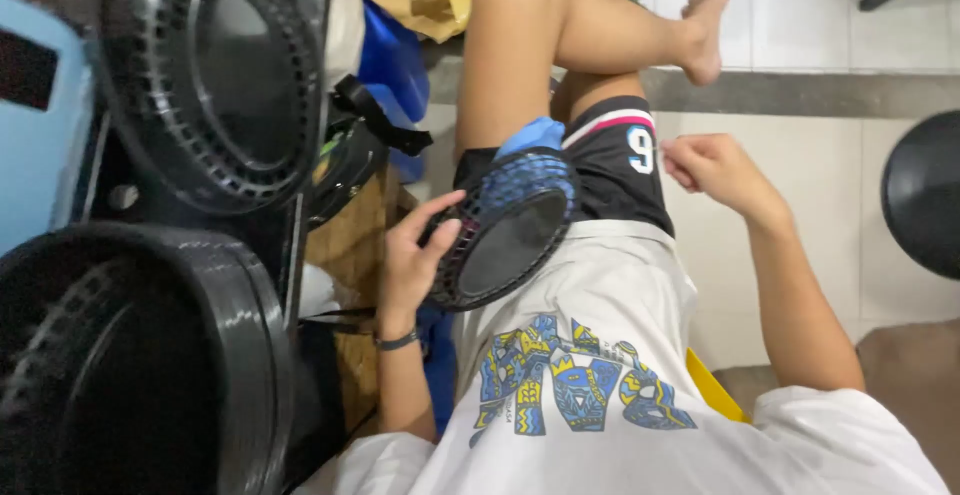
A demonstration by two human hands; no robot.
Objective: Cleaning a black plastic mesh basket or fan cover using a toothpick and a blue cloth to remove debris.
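Two big black fan covers [215,75] stand at the left. The small round black grille [505,230] rests on the lap; it looks light, stiff, best gripped at the rim. The left hand [415,260] fingers curl around its edge; the right hand [705,165] is loosely closed, holding nothing I can see.

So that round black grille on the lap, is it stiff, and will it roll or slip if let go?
The black grille is probably stiff and light: the left hand steadies it by the rim with fingertips alone. It looks apt to roll or slide, being round and propped tilted on the thigh. The right hand is off it.
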